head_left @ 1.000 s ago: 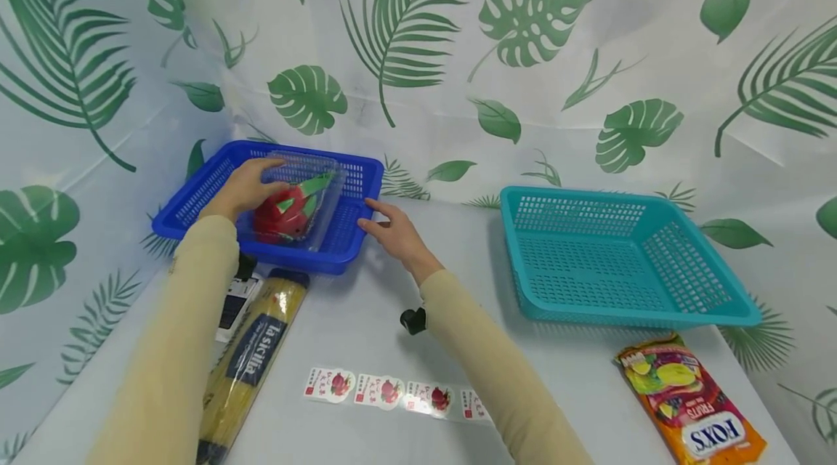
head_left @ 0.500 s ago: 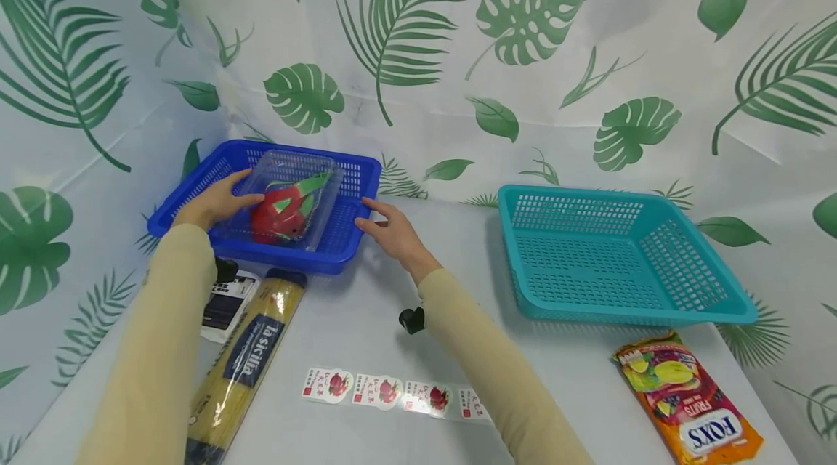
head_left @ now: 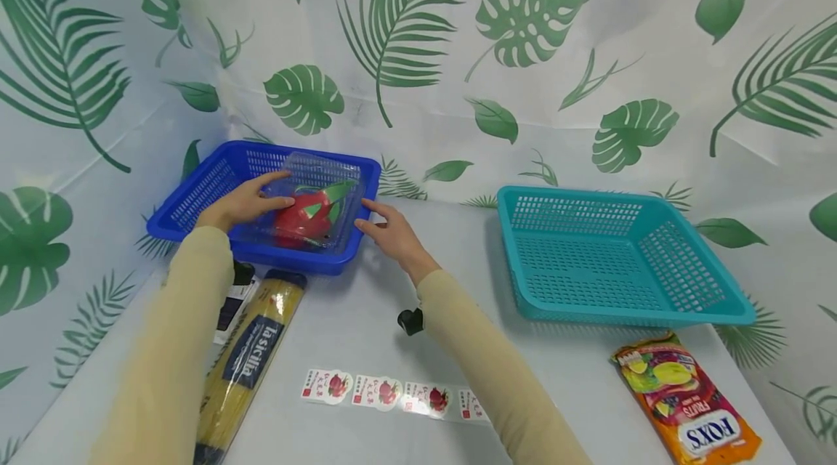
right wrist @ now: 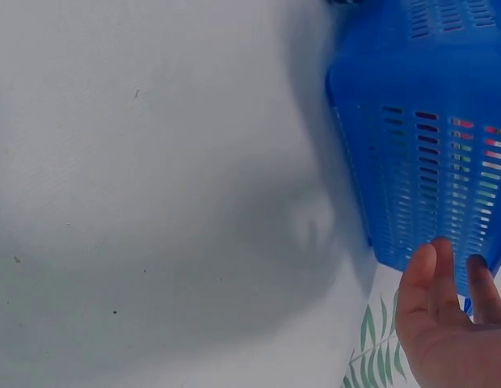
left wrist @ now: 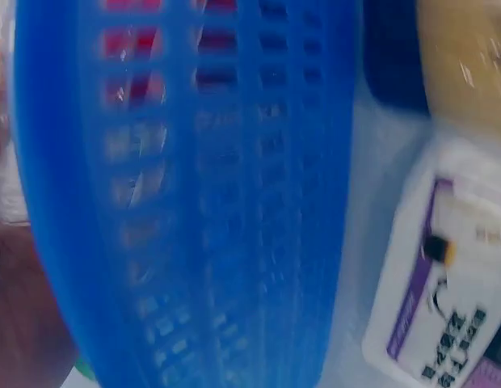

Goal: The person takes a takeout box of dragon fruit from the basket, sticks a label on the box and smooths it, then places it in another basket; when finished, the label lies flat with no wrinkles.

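My left hand (head_left: 243, 203) reaches into the blue basket (head_left: 336, 259), its forefinger and thumb stretched along the left side of a clear plastic box (head_left: 349, 221). Through the box shows a red and green dragon fruit (head_left: 304, 218). The box lies tilted at the basket's right end, close to the right wall. At that end my right hand (head_left: 397, 238) has its fingertips at the outside of the rim, fingers fairly straight. The right wrist view shows those fingers (right wrist: 432, 275) against the slotted side wall. In the left wrist view the basket wall hides most of my left hand.
In front of the blue basket lie a pack of spaghetti (head_left: 251, 356) and a white packet (left wrist: 436, 299). A strip of fruit stickers (head_left: 386, 392) is on the table. To the right stand a teal basket (head_left: 588, 261) and a Fox's candy bag (head_left: 686, 399).
My left hand drew back to the box's left side, then moved right; the box with the dragon fruit has slid right in the basket. My right hand has stayed at the rim.
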The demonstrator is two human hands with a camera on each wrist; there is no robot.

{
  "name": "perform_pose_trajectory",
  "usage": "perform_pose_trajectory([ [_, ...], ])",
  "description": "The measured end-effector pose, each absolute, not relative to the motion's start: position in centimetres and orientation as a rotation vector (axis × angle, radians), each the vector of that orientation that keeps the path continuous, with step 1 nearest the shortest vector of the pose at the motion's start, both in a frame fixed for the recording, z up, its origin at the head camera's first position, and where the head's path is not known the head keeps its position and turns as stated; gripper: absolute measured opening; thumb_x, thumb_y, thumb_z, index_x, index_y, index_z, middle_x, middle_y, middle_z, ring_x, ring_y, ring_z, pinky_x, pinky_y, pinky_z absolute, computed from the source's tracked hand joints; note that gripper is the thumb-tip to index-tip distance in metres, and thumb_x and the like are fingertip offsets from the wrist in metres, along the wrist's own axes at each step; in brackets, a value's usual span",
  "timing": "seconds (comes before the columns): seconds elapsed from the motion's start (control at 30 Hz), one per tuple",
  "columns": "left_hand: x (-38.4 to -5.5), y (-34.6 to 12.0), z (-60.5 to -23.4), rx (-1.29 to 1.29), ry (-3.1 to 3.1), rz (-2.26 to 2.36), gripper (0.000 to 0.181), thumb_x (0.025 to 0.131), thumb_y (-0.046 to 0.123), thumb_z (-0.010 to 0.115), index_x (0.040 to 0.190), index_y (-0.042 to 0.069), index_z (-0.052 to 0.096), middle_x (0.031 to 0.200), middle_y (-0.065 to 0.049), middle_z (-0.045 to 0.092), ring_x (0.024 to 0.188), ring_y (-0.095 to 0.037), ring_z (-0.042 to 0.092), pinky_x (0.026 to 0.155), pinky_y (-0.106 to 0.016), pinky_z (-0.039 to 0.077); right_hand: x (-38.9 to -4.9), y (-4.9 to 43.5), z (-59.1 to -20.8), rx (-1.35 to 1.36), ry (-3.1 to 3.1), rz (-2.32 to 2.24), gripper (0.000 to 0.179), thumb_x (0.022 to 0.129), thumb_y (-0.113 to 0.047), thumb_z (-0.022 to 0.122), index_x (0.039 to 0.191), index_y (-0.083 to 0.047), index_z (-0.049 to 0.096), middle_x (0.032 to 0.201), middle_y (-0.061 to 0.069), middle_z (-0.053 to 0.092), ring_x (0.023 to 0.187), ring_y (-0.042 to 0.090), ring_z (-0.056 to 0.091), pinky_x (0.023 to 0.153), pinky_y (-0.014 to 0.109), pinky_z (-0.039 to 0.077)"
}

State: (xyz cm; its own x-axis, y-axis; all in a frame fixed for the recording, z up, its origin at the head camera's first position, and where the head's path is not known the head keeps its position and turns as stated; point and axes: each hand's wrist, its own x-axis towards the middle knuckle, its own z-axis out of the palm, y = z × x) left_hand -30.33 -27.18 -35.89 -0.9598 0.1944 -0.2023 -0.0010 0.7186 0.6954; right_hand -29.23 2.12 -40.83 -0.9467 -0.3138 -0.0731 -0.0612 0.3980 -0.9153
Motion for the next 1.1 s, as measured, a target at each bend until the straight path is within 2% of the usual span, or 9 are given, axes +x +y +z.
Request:
perform_pose_trajectory([
  [0.27, -30.6, -27.1, -36.5, 0.143, 2.606, 1.119, 0.08, 0.095, 0.048, 0.059, 0.158, 0.022, 0.017, 0.159, -0.024, 0.011, 0.14, -0.053, 0.017, 0.104, -0.071, 0.025, -29.3, 2.5, -41.0, -0.338, 2.429, -1.551, 0.055, 0.097, -0.034, 0.061, 0.149, -0.027, 0.043, 0.155, 0.003, 0.034, 0.126, 0.028, 0.052, 0.096, 0.04, 0.049],
  [0.4, -30.7, -27.4, -36.9, 0.144, 2.59, 1.141, 0.081, 0.094, 0.047, 0.061, 0.158, 0.022, 0.018, 0.158, -0.025, 0.015, 0.137, -0.052, 0.024, 0.102, -0.067, 0.032, -29.4, 2.4, -41.0, -0.328, 2.411, -1.568, 0.054, 0.097, -0.034, 0.061, 0.148, -0.028, 0.043, 0.155, 0.001, 0.034, 0.125, 0.027, 0.052, 0.094, 0.039, 0.05],
  [0.47, -30.7, -27.5, -37.1, 0.158, 2.598, 1.152, 0.08, 0.094, 0.046, 0.061, 0.157, 0.021, 0.019, 0.154, -0.027, 0.022, 0.131, -0.05, 0.033, 0.099, -0.064, 0.038, -29.3, 2.4, -40.9, -0.325, 2.404, -1.573, 0.054, 0.097, -0.034, 0.061, 0.148, -0.029, 0.043, 0.155, 0.001, 0.034, 0.125, 0.026, 0.053, 0.093, 0.038, 0.051],
  [0.6, -30.8, -27.6, -37.2, 0.181, 2.649, 1.161, 0.075, 0.095, 0.044, 0.062, 0.155, 0.017, 0.027, 0.132, -0.028, 0.042, 0.099, -0.036, 0.051, 0.081, -0.047, 0.05, -29.3, 2.4, -40.8, -0.32, 2.396, -1.578, 0.054, 0.097, -0.034, 0.061, 0.148, -0.029, 0.043, 0.155, 0.001, 0.033, 0.124, 0.025, 0.053, 0.092, 0.037, 0.051],
  [0.7, -30.8, -27.7, -37.2, 0.182, 2.668, 1.195, 0.068, 0.095, 0.043, 0.062, 0.151, 0.015, 0.035, 0.116, -0.023, 0.047, 0.075, -0.026, 0.05, 0.068, -0.037, 0.048, -29.3, 2.3, -40.8, -0.324, 2.396, -1.583, 0.054, 0.098, -0.033, 0.061, 0.148, -0.029, 0.043, 0.155, 0.001, 0.034, 0.123, 0.025, 0.054, 0.092, 0.037, 0.051],
  [0.77, -30.8, -27.7, -37.2, 0.178, 2.666, 1.222, 0.063, 0.095, 0.041, 0.062, 0.148, 0.015, 0.039, 0.112, -0.021, 0.047, 0.068, -0.023, 0.049, 0.065, -0.035, 0.047, -29.3, 2.3, -40.8, -0.328, 2.396, -1.588, 0.054, 0.098, -0.032, 0.061, 0.149, -0.028, 0.043, 0.155, 0.001, 0.034, 0.123, 0.024, 0.054, 0.092, 0.037, 0.051],
  [1.0, -30.6, -27.7, -36.9, 0.18, 2.675, 1.219, 0.059, 0.096, 0.041, 0.06, 0.146, 0.015, 0.041, 0.114, -0.02, 0.047, 0.068, -0.023, 0.05, 0.063, -0.035, 0.046, -29.4, 2.3, -40.9, -0.325, 2.393, -1.588, 0.054, 0.098, -0.032, 0.061, 0.149, -0.027, 0.043, 0.155, 0.001, 0.035, 0.123, 0.025, 0.055, 0.092, 0.038, 0.051],
  [1.1, -30.6, -27.6, -36.7, 0.184, 2.69, 1.222, 0.056, 0.097, 0.04, 0.06, 0.145, 0.016, 0.043, 0.109, -0.019, 0.048, 0.067, -0.023, 0.05, 0.062, -0.034, 0.045, -29.4, 2.3, -41.0, -0.319, 2.385, -1.588, 0.055, 0.098, -0.034, 0.061, 0.149, -0.028, 0.042, 0.155, 0.0, 0.035, 0.123, 0.025, 0.054, 0.092, 0.038, 0.051],
])
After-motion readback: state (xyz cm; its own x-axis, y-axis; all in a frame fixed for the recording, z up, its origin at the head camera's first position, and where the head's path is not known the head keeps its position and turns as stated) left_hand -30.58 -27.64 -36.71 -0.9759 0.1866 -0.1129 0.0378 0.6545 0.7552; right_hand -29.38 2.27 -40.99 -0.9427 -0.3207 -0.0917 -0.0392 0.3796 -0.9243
